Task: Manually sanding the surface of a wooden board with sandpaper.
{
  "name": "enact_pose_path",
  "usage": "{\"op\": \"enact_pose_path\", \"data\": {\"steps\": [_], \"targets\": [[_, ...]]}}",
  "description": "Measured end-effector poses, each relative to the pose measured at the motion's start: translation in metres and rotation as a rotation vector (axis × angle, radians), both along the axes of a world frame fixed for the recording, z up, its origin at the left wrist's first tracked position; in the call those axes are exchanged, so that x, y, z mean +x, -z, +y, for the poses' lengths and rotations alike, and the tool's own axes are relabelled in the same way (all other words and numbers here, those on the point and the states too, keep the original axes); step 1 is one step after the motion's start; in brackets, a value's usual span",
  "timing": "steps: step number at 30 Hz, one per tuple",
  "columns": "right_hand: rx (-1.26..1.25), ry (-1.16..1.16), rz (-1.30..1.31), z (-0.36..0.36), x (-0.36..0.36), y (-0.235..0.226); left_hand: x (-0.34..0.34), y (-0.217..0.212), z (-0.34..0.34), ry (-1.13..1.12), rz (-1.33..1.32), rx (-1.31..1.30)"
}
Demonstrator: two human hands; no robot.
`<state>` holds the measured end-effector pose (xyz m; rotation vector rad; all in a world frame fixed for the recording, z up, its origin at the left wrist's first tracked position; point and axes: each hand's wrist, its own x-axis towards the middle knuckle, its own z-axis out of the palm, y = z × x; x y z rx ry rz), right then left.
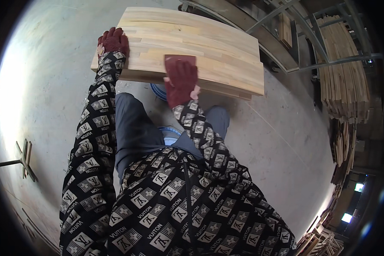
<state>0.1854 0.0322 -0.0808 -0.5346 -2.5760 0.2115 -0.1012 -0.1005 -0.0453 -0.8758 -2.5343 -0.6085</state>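
Observation:
A pale wooden panel (192, 38), built up from glued strips, lies across in front of my knees. Another board edge shows beneath its near side. My left hand (114, 42), in a dark red fuzzy glove, rests on the panel's left end with the fingers laid out over the edge. Near the middle of the front edge, my right hand (182, 83), gloved alike and slightly blurred, presses a reddish-brown sheet of sandpaper (180, 58) flat on the wood. The palm and fingers cover most of the sheet.
Beneath the panel shows a blue round container (158, 90); another blue round object (170, 133) is between my legs. A grey metal frame (292, 64) stands at the far right, beside stacked planks (343, 72). A crossed stand (25, 160) is on the floor at left.

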Motion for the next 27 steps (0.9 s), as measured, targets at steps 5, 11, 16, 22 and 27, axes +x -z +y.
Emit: {"op": "enact_pose_path", "data": {"steps": [5, 11, 16, 22, 27], "targets": [[-0.068, -0.151, 0.013, 0.032, 0.029, -0.018, -0.003, 0.003, 0.000, -0.003, -0.040, -0.016], [0.091, 0.248, 0.228, 0.166, 0.139, -0.038, 0.000, 0.001, 0.000, -0.032, -0.036, -0.028], [0.128, 0.479, 0.150, 0.149, 0.094, -0.036, 0.001, 0.000, 0.000, -0.028, 0.011, -0.008], [0.038, -0.103, 0.039, 0.034, -0.031, -0.035, -0.001, 0.001, -0.001, -0.021, -0.021, -0.014], [-0.088, -0.166, 0.053, 0.093, -0.018, -0.032, 0.001, 0.000, -0.001, -0.003, -0.050, -0.005]]}}
